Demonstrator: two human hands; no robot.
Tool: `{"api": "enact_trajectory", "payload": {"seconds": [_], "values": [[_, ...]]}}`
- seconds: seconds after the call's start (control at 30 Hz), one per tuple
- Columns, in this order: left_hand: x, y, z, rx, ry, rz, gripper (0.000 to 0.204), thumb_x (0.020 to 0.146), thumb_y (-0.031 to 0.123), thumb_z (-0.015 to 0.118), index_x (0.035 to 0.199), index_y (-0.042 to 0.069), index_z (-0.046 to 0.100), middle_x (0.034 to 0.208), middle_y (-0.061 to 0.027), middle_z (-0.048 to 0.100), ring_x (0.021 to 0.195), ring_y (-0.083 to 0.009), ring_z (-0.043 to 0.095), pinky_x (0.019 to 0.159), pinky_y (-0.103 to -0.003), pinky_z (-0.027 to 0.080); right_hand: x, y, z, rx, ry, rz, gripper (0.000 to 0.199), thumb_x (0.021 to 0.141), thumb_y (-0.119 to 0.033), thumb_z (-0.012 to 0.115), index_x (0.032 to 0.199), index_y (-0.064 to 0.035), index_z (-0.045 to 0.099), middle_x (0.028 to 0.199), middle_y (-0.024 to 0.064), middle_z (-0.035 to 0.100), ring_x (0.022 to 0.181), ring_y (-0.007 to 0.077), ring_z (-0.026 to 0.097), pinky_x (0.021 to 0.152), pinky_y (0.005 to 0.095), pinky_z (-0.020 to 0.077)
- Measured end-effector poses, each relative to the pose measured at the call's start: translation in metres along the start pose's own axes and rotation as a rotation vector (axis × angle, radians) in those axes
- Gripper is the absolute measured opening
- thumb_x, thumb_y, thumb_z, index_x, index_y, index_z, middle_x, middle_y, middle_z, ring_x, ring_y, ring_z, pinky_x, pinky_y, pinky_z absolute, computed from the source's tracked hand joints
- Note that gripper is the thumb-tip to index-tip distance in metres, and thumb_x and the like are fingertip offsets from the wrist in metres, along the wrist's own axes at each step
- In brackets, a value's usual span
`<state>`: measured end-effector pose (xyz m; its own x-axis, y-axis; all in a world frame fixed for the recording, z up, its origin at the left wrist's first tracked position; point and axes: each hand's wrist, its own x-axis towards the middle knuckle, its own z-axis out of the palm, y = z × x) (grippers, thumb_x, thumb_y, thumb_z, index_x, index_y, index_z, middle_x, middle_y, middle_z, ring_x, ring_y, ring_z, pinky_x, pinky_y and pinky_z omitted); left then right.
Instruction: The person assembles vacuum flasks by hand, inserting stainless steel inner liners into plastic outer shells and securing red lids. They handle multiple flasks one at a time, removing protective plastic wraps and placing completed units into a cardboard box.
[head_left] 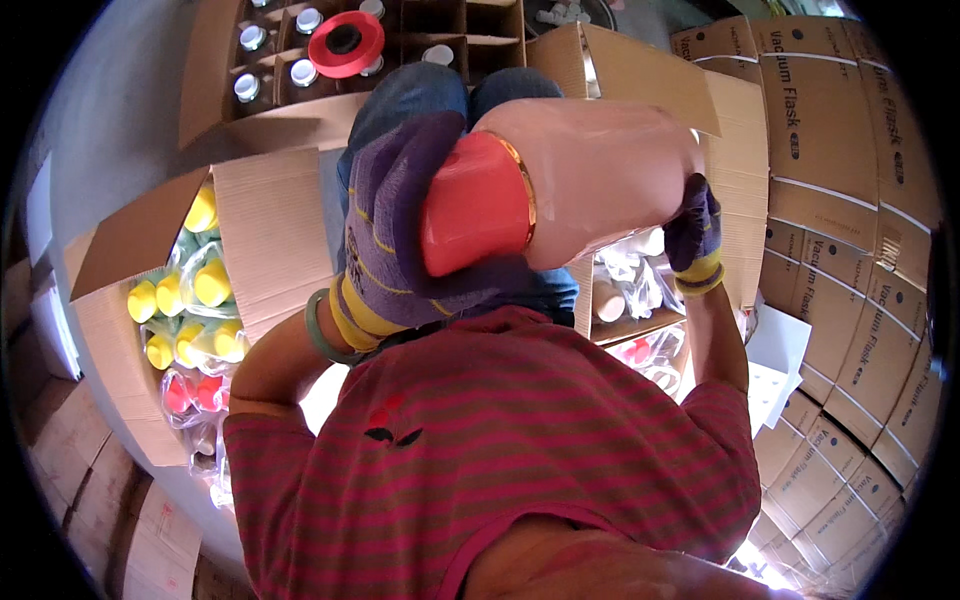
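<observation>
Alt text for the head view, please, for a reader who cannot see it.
Two gloved hands hold a pink flask sideways: the left hand grips its red cap, the right hand its far end. Open cartons of yellow and red caps sit to the left.

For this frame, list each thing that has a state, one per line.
pink flask body: held sideways in both hands.
red base cap: on the flask's end, gripped.
left hand: gloved, closed on the red base cap.
right hand: gloved, gripping the body's far end.
box of coloured caps: flaps open.
divided carton: open, partly filled.
</observation>
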<state>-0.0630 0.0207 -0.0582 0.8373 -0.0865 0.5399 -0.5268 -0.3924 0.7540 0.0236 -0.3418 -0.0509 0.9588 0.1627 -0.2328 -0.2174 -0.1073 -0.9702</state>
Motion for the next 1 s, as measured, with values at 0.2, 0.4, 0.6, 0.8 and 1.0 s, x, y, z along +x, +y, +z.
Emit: {"api": "enact_trajectory", "payload": {"seconds": [0.2, 0.4, 0.6, 0.8, 1.0], "values": [[-0.041, -0.012, 0.012, 0.287, -0.254, -0.218, 0.085, 0.073, 0.037, 0.073, 0.14, -0.002, 0.039, 0.146, -0.0254, 0.034, 0.14, -0.0406, 0.026, 0.11, -0.062, 0.017, 0.011, -0.025, -0.001, -0.462, 0.033, -0.2, 0.041, 0.094, -0.023, 0.062, 0.126, 0.0019, 0.057, 0.113, 0.0089, 0.065, 0.097, 0.0138, 0.059, 0.083, 0.0295, 0.0489], [-0.095, -0.012, 0.036, 0.684, -0.667, -0.177, 0.056, 0.073, 0.024, 0.067, 0.124, 0.002, 0.057, 0.141, -0.0198, 0.046, 0.135, -0.0392, 0.037, 0.11, -0.056, 0.026, 0.017, -0.081, 0.12, -1.279, -0.585, -0.641, 0.069, 0.071, -0.042, 0.081, 0.129, -0.0125, 0.059, 0.138, 0.0252, 0.047, 0.119, 0.0401, 0.055, 0.095, 0.0427, 0.0493], [0.01, -0.083, -0.074, 0.263, -0.118, -0.412, 0.023, 0.085, 0.006, 0.057, 0.107, 0.002, 0.067, 0.104, -0.0162, 0.069, 0.102, -0.0296, 0.065, 0.087, -0.037, 0.05, 0.048, -0.086, 0.157, -1.283, -0.634, -0.71, 0.073, 0.071, -0.045, 0.078, 0.13, -0.009, 0.055, 0.128, 0.0245, 0.055, 0.111, 0.0405, 0.059, 0.086, 0.0451, 0.0522], [0.063, -0.346, -0.042, 0.64, -0.316, -0.561, 0.063, 0.084, 0.042, 0.068, 0.141, 0.023, 0.047, 0.14, -0.0223, 0.047, 0.128, -0.0397, 0.046, 0.108, -0.037, 0.037, 0.045, -0.111, 0.171, -1.188, -0.763, -0.699, 0.079, 0.066, -0.05, 0.08, 0.128, -0.0069, 0.057, 0.128, 0.0265, 0.055, 0.109, 0.041, 0.061, 0.087, 0.0452, 0.0529], [0.074, -0.397, -0.021, 0.67, -0.412, -0.642, 0.059, 0.08, 0.039, 0.071, 0.133, 0.02, 0.054, 0.122, -0.0117, 0.064, 0.11, -0.0294, 0.062, 0.092, -0.04, 0.051, 0.088, -0.106, 0.136, -0.689, -0.742, -0.398, 0.074, 0.072, -0.049, 0.078, 0.124, -0.0023, 0.058, 0.118, 0.0173, 0.064, 0.096, 0.0269, 0.068, 0.079, 0.0377, 0.0545]]}}
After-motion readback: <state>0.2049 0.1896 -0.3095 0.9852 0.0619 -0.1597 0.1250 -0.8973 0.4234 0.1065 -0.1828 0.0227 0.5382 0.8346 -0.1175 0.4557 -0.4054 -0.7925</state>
